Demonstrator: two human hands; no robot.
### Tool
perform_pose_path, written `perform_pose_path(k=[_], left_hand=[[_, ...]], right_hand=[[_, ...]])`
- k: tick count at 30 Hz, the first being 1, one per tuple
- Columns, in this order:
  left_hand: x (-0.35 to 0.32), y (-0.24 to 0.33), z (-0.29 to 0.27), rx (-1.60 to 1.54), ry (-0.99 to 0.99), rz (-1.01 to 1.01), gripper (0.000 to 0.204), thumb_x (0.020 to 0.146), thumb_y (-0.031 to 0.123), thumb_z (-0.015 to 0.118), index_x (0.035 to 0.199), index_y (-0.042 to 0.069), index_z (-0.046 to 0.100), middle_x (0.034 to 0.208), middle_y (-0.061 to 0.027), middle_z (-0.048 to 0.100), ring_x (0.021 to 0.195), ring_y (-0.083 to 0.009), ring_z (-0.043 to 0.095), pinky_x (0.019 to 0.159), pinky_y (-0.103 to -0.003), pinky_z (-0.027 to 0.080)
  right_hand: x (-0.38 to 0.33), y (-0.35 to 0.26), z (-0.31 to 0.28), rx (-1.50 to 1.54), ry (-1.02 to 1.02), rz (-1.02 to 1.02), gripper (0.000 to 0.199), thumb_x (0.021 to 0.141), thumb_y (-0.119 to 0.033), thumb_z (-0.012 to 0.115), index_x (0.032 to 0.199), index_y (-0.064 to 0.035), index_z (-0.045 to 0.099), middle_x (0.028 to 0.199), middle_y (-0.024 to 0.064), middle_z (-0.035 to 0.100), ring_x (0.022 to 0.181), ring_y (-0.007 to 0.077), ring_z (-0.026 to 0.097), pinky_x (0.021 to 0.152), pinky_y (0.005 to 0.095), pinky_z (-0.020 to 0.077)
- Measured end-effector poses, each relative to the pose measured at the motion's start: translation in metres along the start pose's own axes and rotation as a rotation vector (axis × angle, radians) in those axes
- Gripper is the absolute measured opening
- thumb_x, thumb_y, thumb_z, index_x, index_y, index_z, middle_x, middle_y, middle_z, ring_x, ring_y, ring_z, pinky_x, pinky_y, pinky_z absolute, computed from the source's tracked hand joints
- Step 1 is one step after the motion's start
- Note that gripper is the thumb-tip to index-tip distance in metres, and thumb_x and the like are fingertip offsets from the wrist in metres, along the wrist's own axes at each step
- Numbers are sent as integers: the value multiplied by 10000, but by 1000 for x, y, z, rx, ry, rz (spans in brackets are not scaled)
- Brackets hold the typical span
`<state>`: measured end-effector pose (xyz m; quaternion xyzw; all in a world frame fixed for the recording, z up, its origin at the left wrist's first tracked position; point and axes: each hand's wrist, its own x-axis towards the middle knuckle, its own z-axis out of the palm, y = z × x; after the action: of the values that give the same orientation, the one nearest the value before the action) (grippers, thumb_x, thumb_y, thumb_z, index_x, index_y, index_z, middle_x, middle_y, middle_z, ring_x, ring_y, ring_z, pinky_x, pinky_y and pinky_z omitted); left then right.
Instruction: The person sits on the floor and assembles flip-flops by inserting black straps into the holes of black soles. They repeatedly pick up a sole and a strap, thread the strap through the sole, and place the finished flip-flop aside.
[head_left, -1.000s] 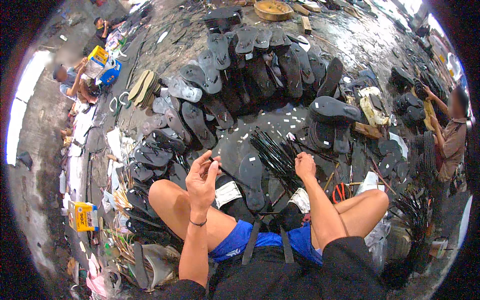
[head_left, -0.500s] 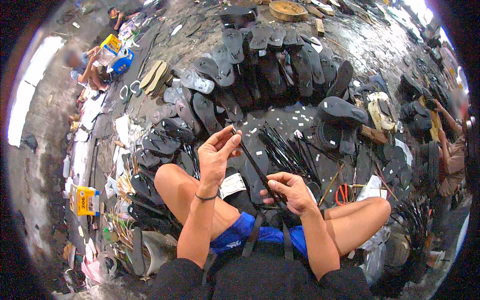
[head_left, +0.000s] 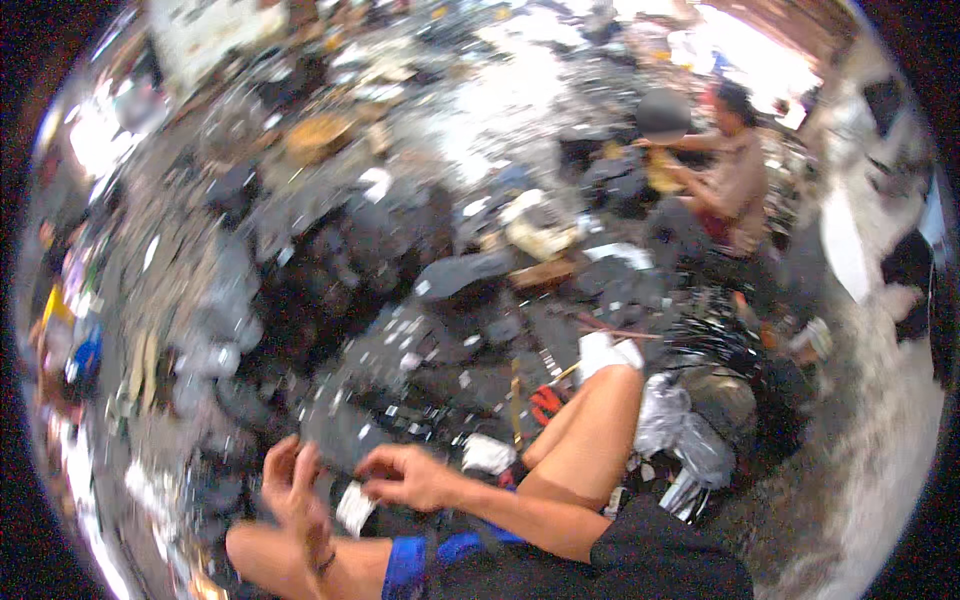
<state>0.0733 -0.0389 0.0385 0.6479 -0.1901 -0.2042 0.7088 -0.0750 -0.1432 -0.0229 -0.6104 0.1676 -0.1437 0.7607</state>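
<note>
Motion blur smears the whole view. My left hand [head_left: 297, 492] is raised above my left knee with its fingers pointing up. Close by on its right is my right hand [head_left: 412, 478], held level with bent fingers pointing left. The two hands are a short gap apart. Whether the long black strip is in either of them does not show against the dark background. Just below my right hand lies a white patch [head_left: 355, 508], and a white crumpled piece [head_left: 488, 454] lies to its right.
Dark sandal soles [head_left: 460, 275] are piled ahead. Red-handled scissors [head_left: 546, 404] lie left of my right knee. A person [head_left: 735, 180] sits at the far right near bundled black strips [head_left: 710, 335]. Grey plastic bags [head_left: 690, 435] and a round wooden block [head_left: 318, 136] are also around.
The view has swung to the right and blurred. My hands have come closer together and sit lower left in view. The black strip, earlier stretched between them, is no longer distinguishable.
</note>
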Motion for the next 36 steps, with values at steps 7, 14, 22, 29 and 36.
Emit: perform_pose_path(k=[7,14,22,29,36], left_hand=[[38,3,-67,-156,7,304,329,953,123,669,1265,44,604,1067,-58,689,953,-159,650,786,-305,549],[6,-5,-14,-139,-99,92,283,932,6,656,1215,2,653,1074,-105,721,825,-158,687,721,-272,564],[-11,4,9,-138,-73,17,249,894,0,709,1143,-3,699,1016,-119,739,800,-146,703,675,-251,574],[-17,4,21,-121,-51,-55,254,876,-21,726,1127,-54,694,1011,-128,738,836,-154,705,723,-272,591],[-6,-23,40,376,-279,207,251,985,169,634,1129,-13,729,1010,-96,752,900,-139,692,832,-271,542]], right_hand=[[-32,10,-56,-369,211,114,258,923,-189,709,1127,-32,708,944,53,735,816,114,649,757,296,533],[-18,-29,-24,103,138,-101,233,937,-132,697,1139,-15,707,956,45,725,880,80,652,791,243,533],[-24,-41,-5,-12,144,9,226,946,-176,692,1126,-42,718,961,29,721,808,55,619,709,231,510],[-22,-46,1,-134,159,-50,272,934,-140,704,1187,-40,685,970,45,711,801,69,636,706,250,532],[-1,-40,-15,-712,449,-499,211,832,-56,685,1039,-20,698,958,163,701,887,337,671,795,388,540]])
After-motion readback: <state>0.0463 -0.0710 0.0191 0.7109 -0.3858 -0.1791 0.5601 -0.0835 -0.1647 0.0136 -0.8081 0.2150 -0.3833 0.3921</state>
